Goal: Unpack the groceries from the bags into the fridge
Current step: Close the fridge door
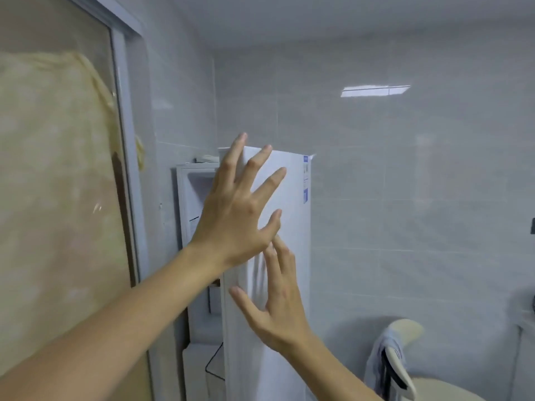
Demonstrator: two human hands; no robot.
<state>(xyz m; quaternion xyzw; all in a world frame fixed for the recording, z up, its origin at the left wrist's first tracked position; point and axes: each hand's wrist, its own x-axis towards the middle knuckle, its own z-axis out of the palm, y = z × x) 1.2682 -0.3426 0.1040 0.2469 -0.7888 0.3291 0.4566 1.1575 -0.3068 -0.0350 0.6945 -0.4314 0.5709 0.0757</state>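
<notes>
Reaching up and forward, both bare arms stretch toward one white fridge door [289, 180] standing ajar in the far corner. The left hand [237, 209] lies flat on the door's upper part, fingers spread and straight, grasping nothing. The right hand [275, 302] sits lower on the same door, fingers extended, thumb out, likewise released. Left of the door, one fridge interior [197, 204] shows. At the right, one cloth [385, 357] hangs.

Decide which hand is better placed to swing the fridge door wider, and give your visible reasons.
Probably the left hand: its spread fingers reach over the fridge door near the free edge. The right hand only lies against the door's front.
</notes>
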